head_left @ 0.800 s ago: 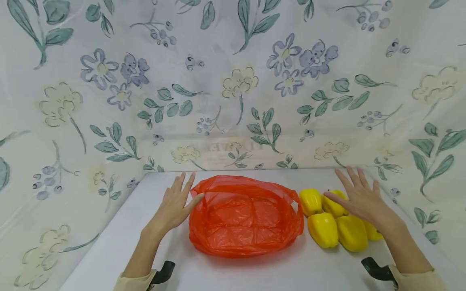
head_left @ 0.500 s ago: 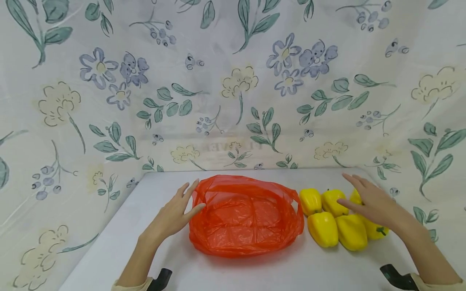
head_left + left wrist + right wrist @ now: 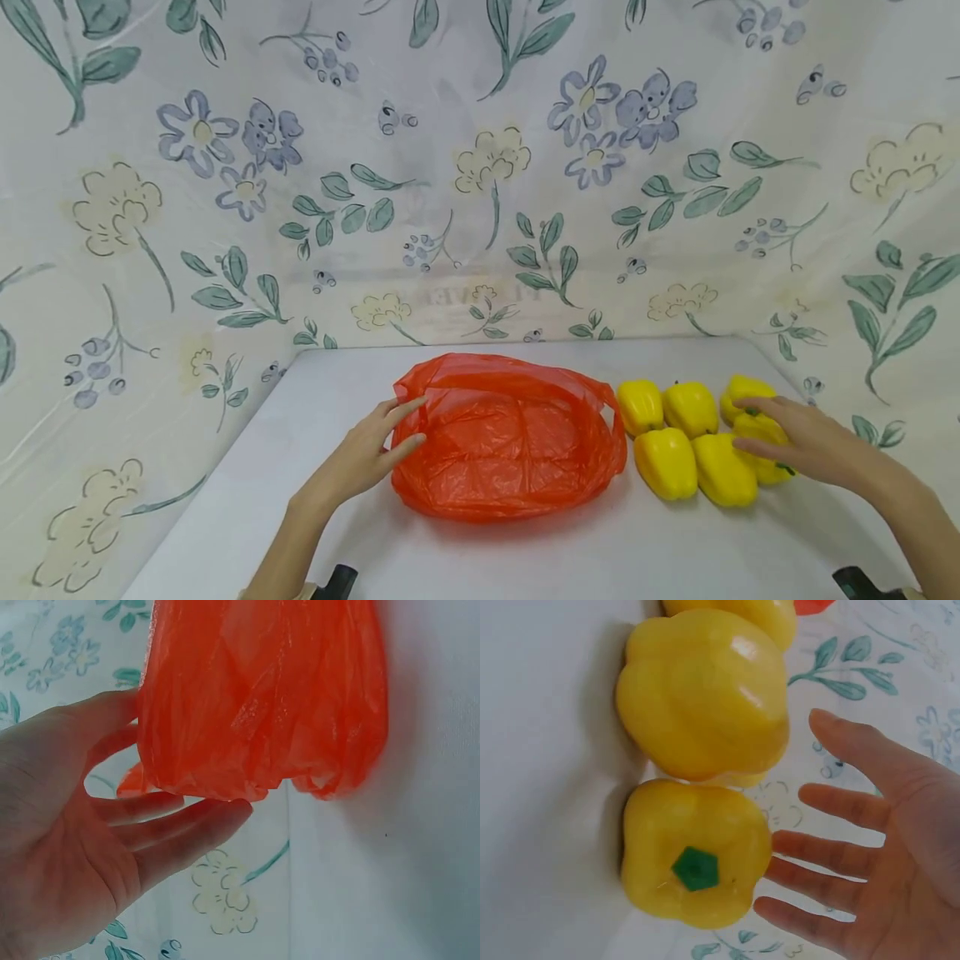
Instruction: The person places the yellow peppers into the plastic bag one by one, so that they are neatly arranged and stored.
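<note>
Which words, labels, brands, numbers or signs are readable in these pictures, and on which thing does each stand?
No text can be read with certainty.
Faint grey letters low on the white, floral-patterned sheet: too blurred to quote.
Thin red plastic bag: no text visible.
Glossy yellow bell peppers: no text visible.

The person's left hand [image 3: 365,450] and right hand [image 3: 813,442] are showing bare, with the forearms also bare down to the lower edge of the head view. There a cream left cuff [image 3: 302,593] is just peeking in, while the right sleeve [image 3: 912,594] is appearing only as a sliver. Beside the cuff a black left wrist mount [image 3: 337,582] is jutting up, short and blunt-ended; a matching black right wrist mount [image 3: 862,582] is slanting in opposite, both running out of view.
</note>
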`<act>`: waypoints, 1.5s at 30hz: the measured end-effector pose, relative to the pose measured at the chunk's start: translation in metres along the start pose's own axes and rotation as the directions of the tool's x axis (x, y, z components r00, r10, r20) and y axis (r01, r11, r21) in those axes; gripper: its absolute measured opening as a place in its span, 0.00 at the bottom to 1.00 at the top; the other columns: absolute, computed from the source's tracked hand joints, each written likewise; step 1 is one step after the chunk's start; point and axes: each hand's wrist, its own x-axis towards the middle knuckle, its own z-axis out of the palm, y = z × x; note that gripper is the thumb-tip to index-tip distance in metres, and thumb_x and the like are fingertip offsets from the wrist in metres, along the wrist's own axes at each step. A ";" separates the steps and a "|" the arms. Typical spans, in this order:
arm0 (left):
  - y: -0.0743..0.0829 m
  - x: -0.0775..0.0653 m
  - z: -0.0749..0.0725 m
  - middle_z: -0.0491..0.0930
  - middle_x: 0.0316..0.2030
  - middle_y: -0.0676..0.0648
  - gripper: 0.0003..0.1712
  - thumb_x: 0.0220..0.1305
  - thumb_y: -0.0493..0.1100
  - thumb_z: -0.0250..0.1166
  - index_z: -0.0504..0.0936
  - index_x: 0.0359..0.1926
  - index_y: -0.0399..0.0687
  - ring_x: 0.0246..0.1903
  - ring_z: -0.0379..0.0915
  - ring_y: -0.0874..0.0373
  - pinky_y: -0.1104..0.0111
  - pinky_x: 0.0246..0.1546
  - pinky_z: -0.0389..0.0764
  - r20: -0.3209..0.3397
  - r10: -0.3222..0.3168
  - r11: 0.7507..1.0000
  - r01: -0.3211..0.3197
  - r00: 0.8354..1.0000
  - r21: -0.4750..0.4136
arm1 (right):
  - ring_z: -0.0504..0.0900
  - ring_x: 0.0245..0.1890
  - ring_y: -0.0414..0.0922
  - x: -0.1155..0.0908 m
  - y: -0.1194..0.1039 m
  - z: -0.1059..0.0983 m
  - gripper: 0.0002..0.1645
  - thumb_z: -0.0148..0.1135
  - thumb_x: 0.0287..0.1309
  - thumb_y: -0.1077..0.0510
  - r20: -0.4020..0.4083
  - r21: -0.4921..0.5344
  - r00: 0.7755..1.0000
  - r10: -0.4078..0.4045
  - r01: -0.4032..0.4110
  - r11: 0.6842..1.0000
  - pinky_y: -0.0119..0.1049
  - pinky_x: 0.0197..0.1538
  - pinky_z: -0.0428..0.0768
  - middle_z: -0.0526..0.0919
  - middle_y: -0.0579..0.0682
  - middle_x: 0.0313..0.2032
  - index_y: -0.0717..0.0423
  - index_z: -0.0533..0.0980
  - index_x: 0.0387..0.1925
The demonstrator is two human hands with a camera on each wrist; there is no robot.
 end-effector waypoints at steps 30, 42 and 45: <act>-0.021 0.003 0.003 0.70 0.66 0.37 0.32 0.68 0.39 0.61 0.65 0.71 0.54 0.56 0.77 0.39 0.70 0.35 0.87 0.021 -0.051 0.949 0.055 0.998 -0.310 | 0.78 0.48 0.62 -0.008 0.052 0.010 0.40 0.69 0.57 0.46 0.118 0.169 0.993 0.007 -0.027 0.985 0.54 0.43 0.83 0.73 0.74 0.58 0.67 0.69 0.62; -0.020 0.002 0.001 0.69 0.66 0.37 0.33 0.68 0.39 0.62 0.65 0.71 0.54 0.56 0.76 0.37 0.69 0.35 0.87 0.031 -0.067 0.941 0.073 0.997 -0.331 | 0.79 0.45 0.53 -0.006 0.051 0.008 0.41 0.65 0.59 0.45 0.149 0.141 0.988 0.027 -0.048 0.989 0.39 0.38 0.80 0.74 0.73 0.57 0.68 0.67 0.63; -0.020 0.003 0.001 0.70 0.66 0.38 0.33 0.67 0.39 0.62 0.65 0.71 0.54 0.57 0.76 0.37 0.69 0.35 0.87 0.038 -0.065 0.942 0.074 0.997 -0.327 | 0.77 0.45 0.53 -0.007 0.052 0.008 0.42 0.65 0.59 0.43 0.169 0.152 0.985 0.043 -0.069 0.986 0.41 0.38 0.80 0.73 0.73 0.56 0.69 0.66 0.65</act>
